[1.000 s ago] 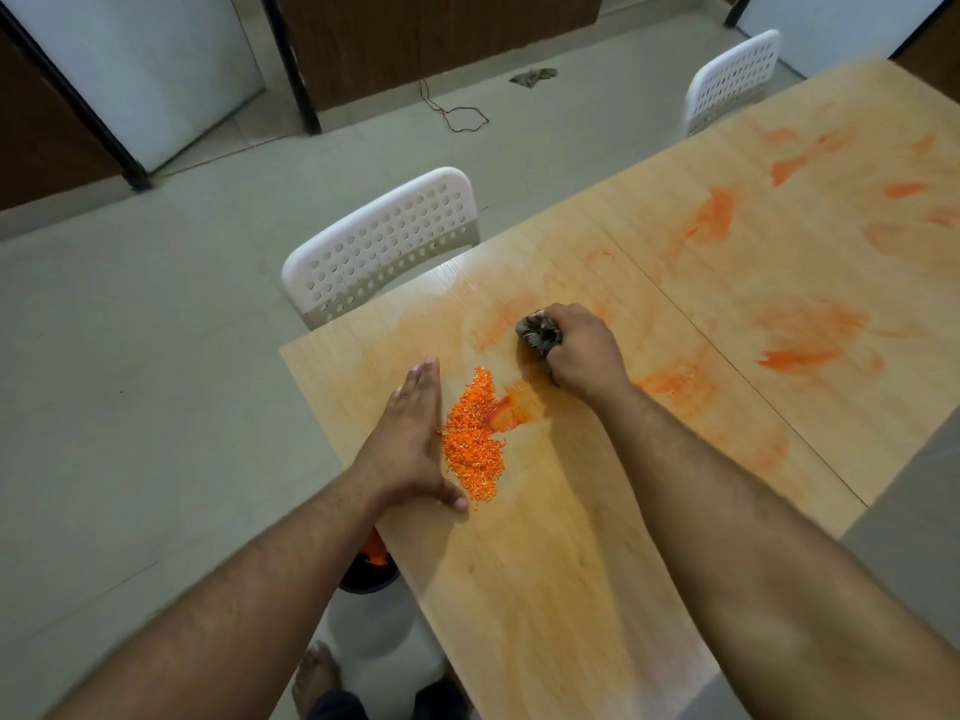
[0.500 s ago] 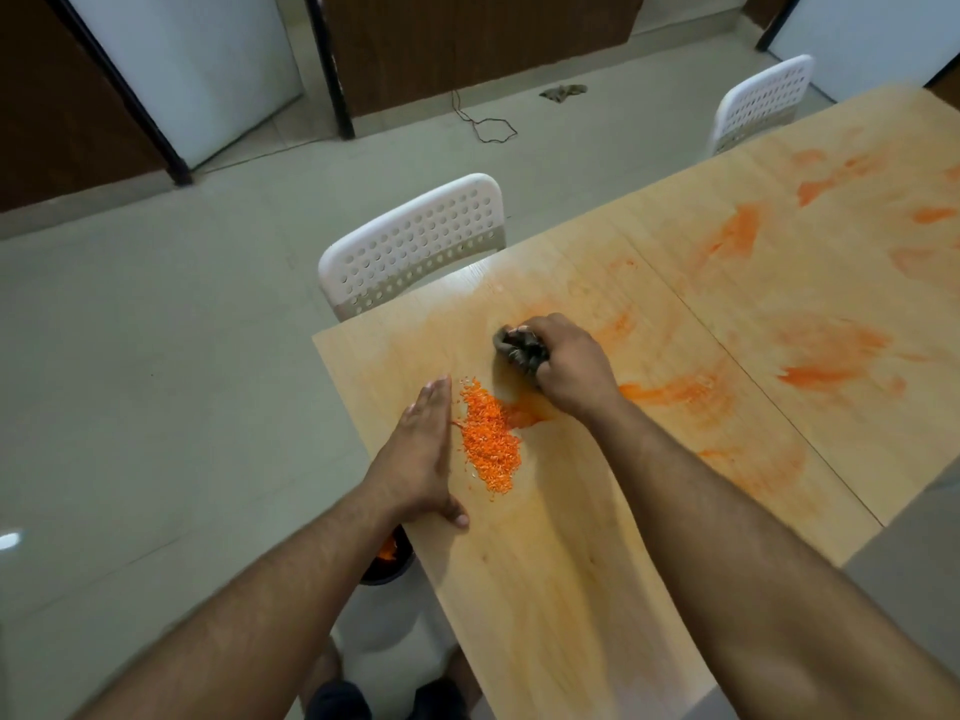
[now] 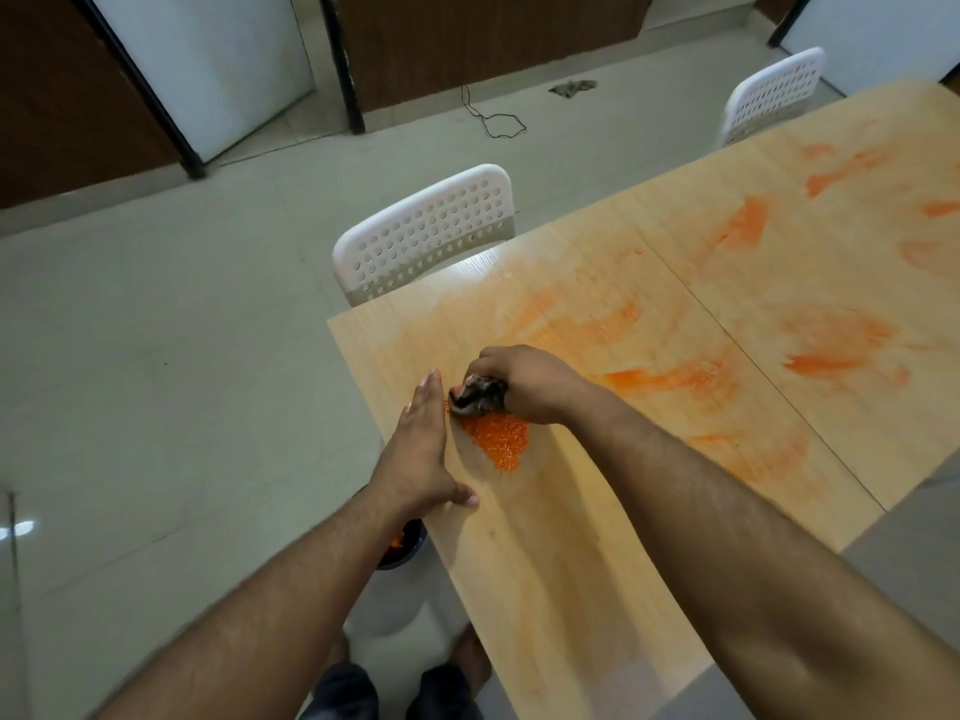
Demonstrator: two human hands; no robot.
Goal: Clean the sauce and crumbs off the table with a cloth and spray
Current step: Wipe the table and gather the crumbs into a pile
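A light wooden table (image 3: 597,563) carries orange sauce smears (image 3: 670,379) across its middle and far right. A pile of orange crumbs (image 3: 501,439) lies near the table's left edge. My right hand (image 3: 524,381) grips a dark crumpled cloth (image 3: 478,397) at the far end of the pile, touching it. My left hand (image 3: 421,449) stands flat on its edge along the left side of the crumbs, fingers straight, thumb on the table. No spray bottle is in view.
A white perforated chair (image 3: 426,231) stands at the table's far left corner; a second white chair (image 3: 774,93) is farther back. A white bin (image 3: 400,595) with a dark rim and orange bits sits on the floor below the table's left edge. My feet show at the bottom.
My right hand has dragged the cloth toward me and to the left, onto the far end of the crumb pile. The crumbs are bunched tighter against my left hand.
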